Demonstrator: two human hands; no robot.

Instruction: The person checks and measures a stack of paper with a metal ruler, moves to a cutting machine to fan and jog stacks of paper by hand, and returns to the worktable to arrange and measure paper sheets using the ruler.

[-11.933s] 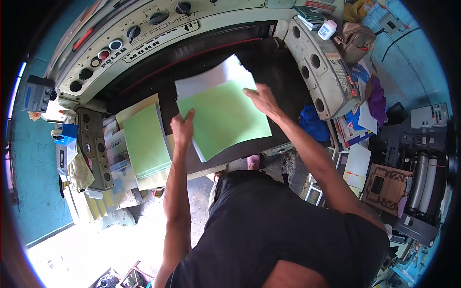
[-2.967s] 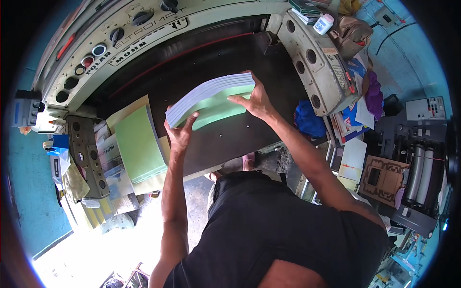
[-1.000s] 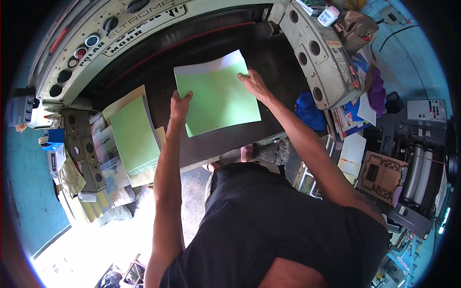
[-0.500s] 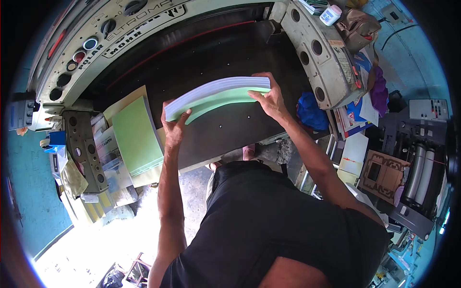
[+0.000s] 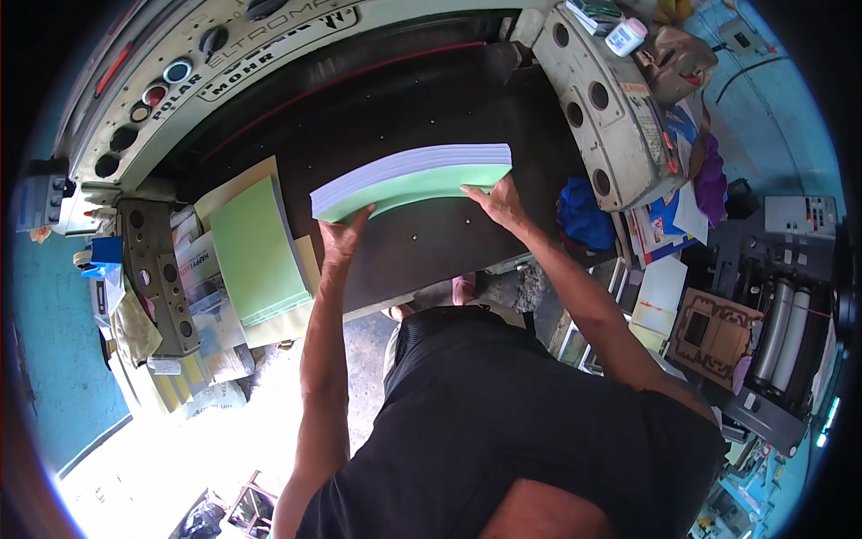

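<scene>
Bowing the paper stack [image 5: 422,181] over the tabletop [image 5: 395,269], we have slid our left hand [image 5: 341,240] and right hand [image 5: 499,206], each partly closed on an end, nearer, apparently freeing its layered far edge [image 5: 413,162].

the machine panel [image 5: 199,88] facing you reads "polar" and "mohr", with "eltroma" above, cut by the view's top edge; the printed sheet [image 5: 203,273] on your left reads "happy", the rest too small.
</scene>
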